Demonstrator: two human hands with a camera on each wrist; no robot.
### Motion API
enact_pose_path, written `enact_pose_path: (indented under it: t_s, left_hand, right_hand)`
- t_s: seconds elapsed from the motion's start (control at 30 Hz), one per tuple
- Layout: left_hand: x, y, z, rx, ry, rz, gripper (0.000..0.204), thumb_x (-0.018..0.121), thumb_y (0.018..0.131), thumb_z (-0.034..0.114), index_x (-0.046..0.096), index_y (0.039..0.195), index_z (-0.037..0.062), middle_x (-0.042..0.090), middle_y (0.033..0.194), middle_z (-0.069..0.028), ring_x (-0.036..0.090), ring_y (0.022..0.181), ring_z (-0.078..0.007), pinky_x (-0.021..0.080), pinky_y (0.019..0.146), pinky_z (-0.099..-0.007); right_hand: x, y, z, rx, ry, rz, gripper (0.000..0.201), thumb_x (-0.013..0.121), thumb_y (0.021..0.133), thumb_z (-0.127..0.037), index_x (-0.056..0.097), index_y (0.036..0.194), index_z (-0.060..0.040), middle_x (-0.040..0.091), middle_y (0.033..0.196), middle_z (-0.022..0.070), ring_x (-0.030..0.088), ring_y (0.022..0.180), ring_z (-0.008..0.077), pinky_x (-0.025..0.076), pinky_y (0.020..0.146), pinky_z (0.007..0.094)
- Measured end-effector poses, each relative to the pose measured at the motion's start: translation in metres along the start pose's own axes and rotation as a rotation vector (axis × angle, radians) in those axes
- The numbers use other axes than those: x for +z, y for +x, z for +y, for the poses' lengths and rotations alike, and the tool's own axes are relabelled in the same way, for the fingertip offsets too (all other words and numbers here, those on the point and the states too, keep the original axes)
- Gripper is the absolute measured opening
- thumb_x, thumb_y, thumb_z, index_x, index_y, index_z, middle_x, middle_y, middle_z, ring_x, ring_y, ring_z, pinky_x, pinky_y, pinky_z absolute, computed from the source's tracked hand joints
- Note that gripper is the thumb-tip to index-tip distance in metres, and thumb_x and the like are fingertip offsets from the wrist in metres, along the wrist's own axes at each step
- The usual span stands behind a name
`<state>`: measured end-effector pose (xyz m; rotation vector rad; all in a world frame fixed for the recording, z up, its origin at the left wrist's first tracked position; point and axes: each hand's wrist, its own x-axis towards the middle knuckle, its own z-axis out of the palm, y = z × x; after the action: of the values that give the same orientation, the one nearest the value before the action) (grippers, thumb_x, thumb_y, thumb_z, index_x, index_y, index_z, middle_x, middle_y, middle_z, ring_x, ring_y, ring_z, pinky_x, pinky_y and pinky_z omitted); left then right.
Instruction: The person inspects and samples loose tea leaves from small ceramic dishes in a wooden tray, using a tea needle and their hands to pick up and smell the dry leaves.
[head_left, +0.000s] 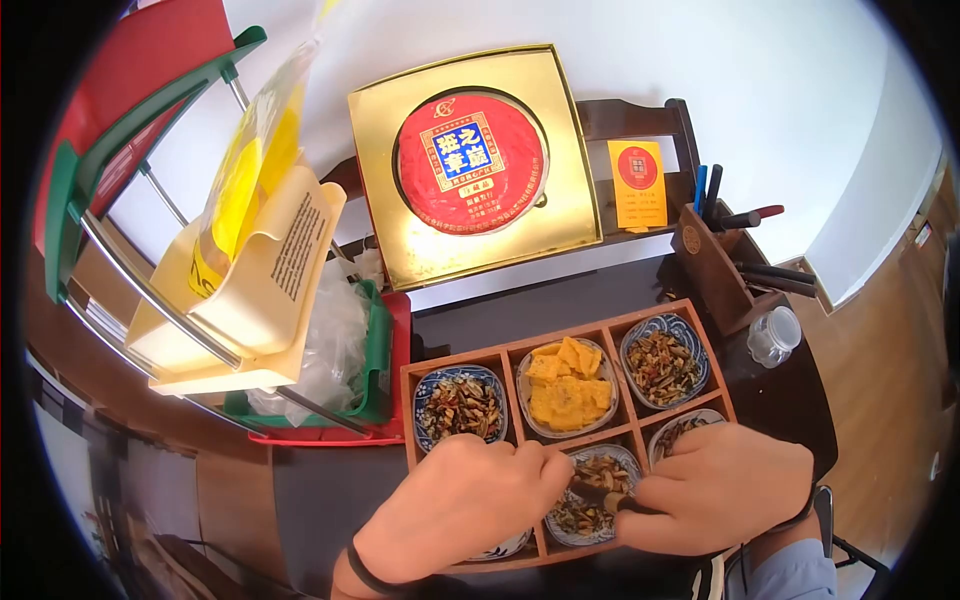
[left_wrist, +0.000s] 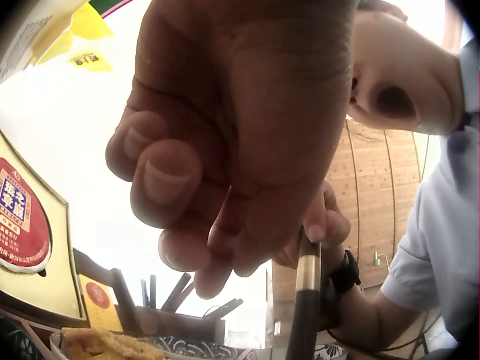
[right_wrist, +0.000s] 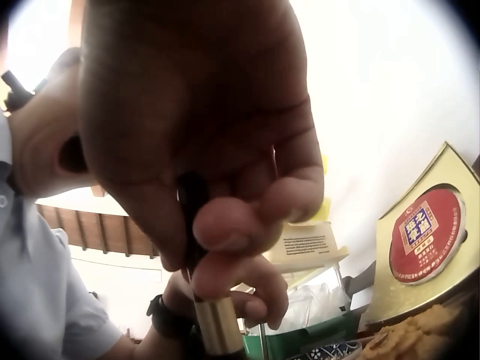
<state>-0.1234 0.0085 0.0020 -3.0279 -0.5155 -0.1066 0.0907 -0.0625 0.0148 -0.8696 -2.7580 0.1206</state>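
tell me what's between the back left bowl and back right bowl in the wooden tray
The head view shows a middle bowl of yellow pieces there, with a wooden divider on either side.

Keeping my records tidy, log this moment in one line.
Right hand: holds gold-banded dark rod; Left hand: beside it, grip unclear; Beneath: patterned bowl, dried pieces; Around: wooden compartment tray

Red round wrapper (head_left: 470,205) in a gold box (head_left: 380,180), top centre: large characters on a blue square (head_left: 465,151) read 班章之巅. Print on the orange card (head_left: 639,205), right, and beige holder (head_left: 290,230), left, is too small to read.
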Motion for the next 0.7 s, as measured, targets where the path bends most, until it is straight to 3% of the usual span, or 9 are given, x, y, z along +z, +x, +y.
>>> enact_pose_path:
  t_s: [0.07,0.13,0.27,0.37,0.47,0.53,0.7]
  left_hand:
    - [0.000,0.000,-0.001,0.007,0.000,-0.001,0.011,0.059,0.071,0.013,0.051,0.077,0.0085,0.045,0.061,-0.0001,0.057,0.054,-0.0150,0.042,0.041,-0.0284]
    - [0.001,0.000,-0.002,-0.001,-0.008,0.010,0.011,0.059,0.071,0.013,0.051,0.077,0.0083,0.045,0.061,-0.0004,0.057,0.054,-0.0155,0.043,0.042,-0.0286]
    - [0.001,-0.001,-0.002,-0.007,-0.027,0.010,0.011,0.059,0.071,0.012,0.050,0.077,0.0082,0.045,0.061,-0.0010,0.057,0.054,-0.0161,0.043,0.042,-0.0291]
    - [0.000,-0.002,-0.002,-0.001,-0.035,0.030,0.010,0.059,0.072,0.012,0.050,0.077,0.0079,0.046,0.061,-0.0016,0.057,0.054,-0.0170,0.043,0.042,-0.0295]
    - [-0.006,-0.002,-0.003,-0.031,-0.038,0.015,0.010,0.059,0.072,0.012,0.051,0.077,0.0075,0.048,0.063,-0.0022,0.058,0.054,-0.0182,0.044,0.043,-0.0295]
    - [-0.002,-0.002,-0.005,-0.002,-0.060,0.045,0.011,0.059,0.072,0.012,0.052,0.079,0.0074,0.049,0.064,-0.0029,0.058,0.054,-0.0192,0.045,0.044,-0.0295]
    - [0.001,-0.005,-0.004,0.025,-0.077,0.085,0.011,0.059,0.072,0.011,0.052,0.080,0.0072,0.050,0.064,-0.0034,0.059,0.054,-0.0195,0.045,0.043,-0.0296]
  right_hand:
    - [-0.002,0.000,-0.002,0.067,-0.075,0.014,0.013,0.063,0.069,-0.019,0.051,0.075,-0.0147,0.045,0.058,-0.0024,0.054,0.053,0.0116,0.040,0.046,0.0236]
    - [0.003,0.002,0.003,0.010,-0.009,0.046,0.012,0.058,0.075,-0.016,0.050,0.079,-0.0085,0.047,0.057,0.0015,0.056,0.049,0.0147,0.041,0.041,0.0258]
    - [0.006,0.001,0.005,-0.007,0.020,-0.010,0.012,0.058,0.075,-0.016,0.050,0.079,-0.0089,0.047,0.057,0.0015,0.056,0.050,0.0146,0.041,0.042,0.0258]
    - [-0.011,-0.003,-0.009,0.060,-0.136,-0.018,0.012,0.063,0.069,-0.019,0.054,0.076,-0.0163,0.046,0.058,-0.0034,0.054,0.052,0.0117,0.040,0.045,0.0239]
    - [-0.011,-0.005,-0.014,0.093,-0.101,0.099,0.013,0.063,0.069,-0.020,0.054,0.077,-0.0148,0.048,0.059,-0.0028,0.056,0.054,0.0131,0.042,0.046,0.0254]
    - [0.003,-0.006,-0.003,0.043,-0.035,-0.109,0.013,0.064,0.069,-0.020,0.054,0.077,-0.0151,0.049,0.059,-0.0029,0.057,0.055,0.0148,0.043,0.046,0.0274]
    - [-0.009,-0.008,-0.003,0.050,-0.036,-0.045,0.012,0.061,0.073,-0.017,0.052,0.080,-0.0120,0.050,0.060,0.0008,0.059,0.055,0.0167,0.044,0.046,0.0285]
